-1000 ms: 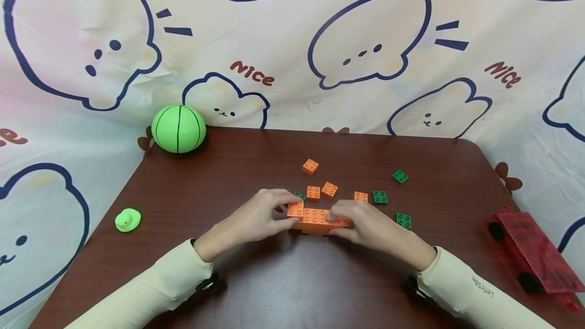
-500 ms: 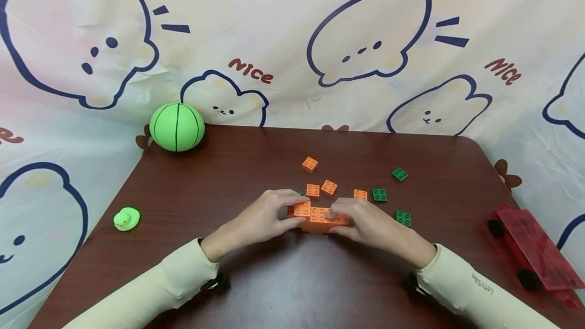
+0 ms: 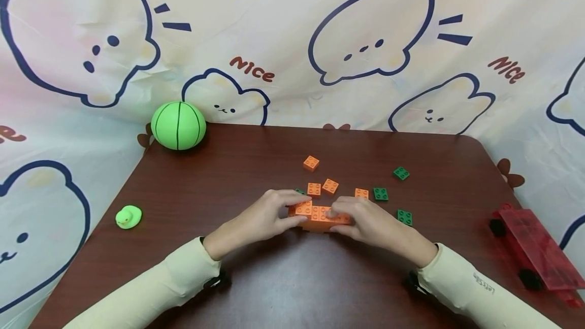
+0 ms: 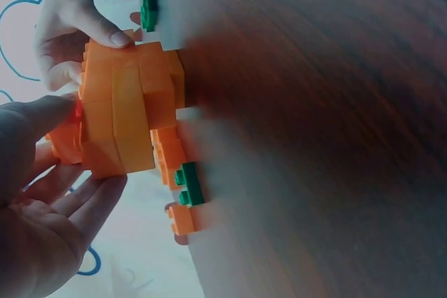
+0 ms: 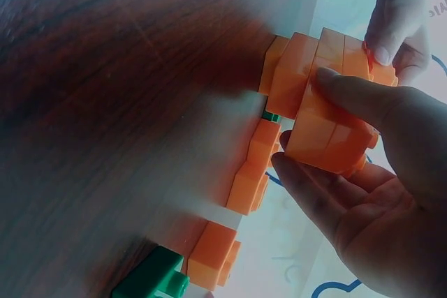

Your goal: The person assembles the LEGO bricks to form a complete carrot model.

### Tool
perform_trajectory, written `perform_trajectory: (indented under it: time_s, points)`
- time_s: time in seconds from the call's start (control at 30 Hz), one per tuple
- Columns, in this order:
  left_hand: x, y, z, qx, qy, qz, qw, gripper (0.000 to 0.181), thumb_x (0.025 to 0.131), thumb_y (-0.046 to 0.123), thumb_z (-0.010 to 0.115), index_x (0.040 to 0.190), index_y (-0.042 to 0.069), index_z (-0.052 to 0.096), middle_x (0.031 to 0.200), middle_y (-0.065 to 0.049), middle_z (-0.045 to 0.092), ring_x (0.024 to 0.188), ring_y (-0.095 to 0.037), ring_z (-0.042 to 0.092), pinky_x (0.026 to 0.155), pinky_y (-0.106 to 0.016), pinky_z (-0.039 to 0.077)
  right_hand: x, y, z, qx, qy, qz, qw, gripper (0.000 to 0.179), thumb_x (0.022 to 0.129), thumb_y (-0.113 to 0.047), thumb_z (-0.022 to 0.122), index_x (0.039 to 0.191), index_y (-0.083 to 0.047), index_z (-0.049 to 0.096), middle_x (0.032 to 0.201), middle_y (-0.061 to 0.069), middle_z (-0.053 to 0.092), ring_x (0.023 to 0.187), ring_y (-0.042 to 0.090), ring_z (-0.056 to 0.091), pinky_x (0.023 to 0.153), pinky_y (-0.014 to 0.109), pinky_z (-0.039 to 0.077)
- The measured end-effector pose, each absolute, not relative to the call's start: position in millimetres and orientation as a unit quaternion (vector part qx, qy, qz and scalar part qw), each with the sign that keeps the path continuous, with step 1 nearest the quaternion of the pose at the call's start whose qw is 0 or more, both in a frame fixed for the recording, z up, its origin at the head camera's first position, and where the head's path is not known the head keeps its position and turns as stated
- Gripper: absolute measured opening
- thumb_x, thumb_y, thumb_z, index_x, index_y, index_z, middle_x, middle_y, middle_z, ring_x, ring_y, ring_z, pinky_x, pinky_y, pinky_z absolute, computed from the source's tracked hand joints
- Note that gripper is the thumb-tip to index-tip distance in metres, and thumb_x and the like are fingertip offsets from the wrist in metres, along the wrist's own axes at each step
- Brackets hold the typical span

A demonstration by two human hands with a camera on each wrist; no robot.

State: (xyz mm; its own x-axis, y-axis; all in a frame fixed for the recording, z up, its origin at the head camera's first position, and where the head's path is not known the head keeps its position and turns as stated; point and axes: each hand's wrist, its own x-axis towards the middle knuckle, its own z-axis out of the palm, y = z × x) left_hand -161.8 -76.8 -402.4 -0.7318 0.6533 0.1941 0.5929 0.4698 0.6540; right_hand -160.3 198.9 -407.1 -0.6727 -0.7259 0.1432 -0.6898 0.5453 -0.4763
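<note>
An assembled block of orange toy bricks [image 3: 316, 225], several layers deep, stands in the middle of the table, narrower at its base in both wrist views. My left hand [image 3: 262, 220] pinches a single orange toy brick [image 3: 303, 209] between thumb and fingers at the top of the block's left end. Around the block's right end, my right hand [image 3: 370, 220] grips with its thumb on the near side and fingers on top and behind. From the left wrist view, the pinched brick [image 4: 65, 141] touches the studded side of the block; whether it is fully seated I cannot tell.
Loose orange bricks [image 3: 314, 189] and green bricks [image 3: 380, 194] lie behind and right of the block. A green ball [image 3: 179, 126] sits at the back left, a green toy duck [image 3: 129, 217] at the left edge. A red toy car [image 3: 537, 253] stands at the right edge.
Since one second ago my left hand has shifted slightly right with the pinched brick along the block's top. My right hand has stayed on the block's right end.
</note>
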Motion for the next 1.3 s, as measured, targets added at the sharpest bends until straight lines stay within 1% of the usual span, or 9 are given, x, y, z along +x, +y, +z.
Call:
perform_trajectory:
  time_s: [0.3,0.4,0.53,0.73,0.9,1.0,1.1,1.2,1.3]
  points:
    - [-162.1,-78.1,-401.7,0.359,0.863,0.351,0.060,0.046,0.099,0.030,0.071,0.140,0.011,0.064,0.133,-0.005,0.071,0.118,-0.011,0.068,0.098,-0.033,0.057,-161.8,198.8,-408.3,-0.402,0.878,-0.257,0.041,0.019,0.088,-0.024,0.083,0.103,-0.021,0.072,0.098,-0.009,0.070,0.087,0.001,0.062,0.083,0.026,0.060]
    - [-163.7,-78.9,-403.7,0.345,0.855,0.378,0.077,0.043,0.100,0.031,0.068,0.140,0.013,0.065,0.134,-0.003,0.070,0.117,-0.009,0.068,0.095,-0.030,0.058,-161.7,198.8,-408.9,-0.403,0.877,-0.259,0.040,0.019,0.088,-0.024,0.083,0.104,-0.021,0.072,0.099,-0.009,0.070,0.087,0.001,0.062,0.083,0.025,0.060]
    - [-164.6,-79.1,-405.5,0.332,0.847,0.406,0.088,0.042,0.101,0.029,0.068,0.139,0.013,0.065,0.135,-0.004,0.070,0.118,-0.012,0.069,0.095,-0.032,0.058,-161.9,198.9,-409.5,-0.403,0.876,-0.261,0.037,0.019,0.088,-0.023,0.083,0.104,-0.022,0.072,0.099,-0.009,0.070,0.087,0.001,0.062,0.083,0.025,0.060]
    - [-163.8,-79.3,-408.4,0.329,0.844,0.415,0.085,0.043,0.100,0.031,0.068,0.139,0.013,0.065,0.136,-0.005,0.069,0.126,-0.017,0.066,0.102,-0.038,0.055,-161.5,199.4,-408.7,-0.400,0.878,-0.259,0.038,0.019,0.088,-0.023,0.083,0.104,-0.021,0.073,0.098,-0.009,0.069,0.086,0.000,0.061,0.082,0.024,0.059]
    - [-163.5,-78.6,-409.3,0.334,0.841,0.420,0.073,0.043,0.100,0.030,0.069,0.138,0.011,0.066,0.135,-0.005,0.069,0.126,-0.018,0.067,0.103,-0.040,0.054,-161.7,199.2,-408.3,-0.399,0.880,-0.257,0.032,0.019,0.087,-0.022,0.084,0.103,-0.021,0.073,0.098,-0.009,0.070,0.086,0.000,0.062,0.082,0.025,0.060]
    - [-162.8,-78.4,-409.1,0.331,0.840,0.422,0.084,0.043,0.099,0.030,0.070,0.138,0.011,0.066,0.136,-0.006,0.069,0.125,-0.018,0.067,0.102,-0.040,0.055,-160.0,199.5,-409.4,-0.397,0.880,-0.256,0.033,0.020,0.087,-0.022,0.084,0.102,-0.021,0.072,0.098,-0.009,0.070,0.087,0.001,0.063,0.083,0.025,0.060]
    - [-162.8,-78.9,-408.7,0.326,0.841,0.420,0.099,0.044,0.099,0.030,0.070,0.138,0.012,0.066,0.137,-0.005,0.068,0.120,-0.014,0.069,0.097,-0.037,0.058,-158.5,199.1,-411.6,-0.396,0.881,-0.256,0.040,0.020,0.087,-0.022,0.084,0.102,-0.021,0.071,0.099,-0.008,0.070,0.089,0.001,0.064,0.083,0.025,0.060]
    - [-165.0,-79.3,-407.4,0.329,0.842,0.415,0.105,0.043,0.098,0.029,0.071,0.137,0.011,0.067,0.133,-0.005,0.071,0.101,-0.010,0.072,0.084,-0.030,0.061,-158.7,198.5,-411.8,-0.394,0.882,-0.255,0.040,0.020,0.087,-0.023,0.084,0.102,-0.021,0.071,0.099,-0.009,0.070,0.089,0.001,0.064,0.083,0.025,0.060]
    - [-168.4,-78.6,-403.9,0.338,0.840,0.410,0.107,0.042,0.098,0.027,0.072,0.136,0.011,0.068,0.126,-0.006,0.074,0.083,-0.006,0.066,0.073,-0.024,0.057,-160.2,198.7,-410.5,-0.393,0.883,-0.253,0.036,0.020,0.087,-0.023,0.084,0.102,-0.021,0.071,0.098,-0.009,0.070,0.088,0.001,0.063,0.084,0.026,0.060]
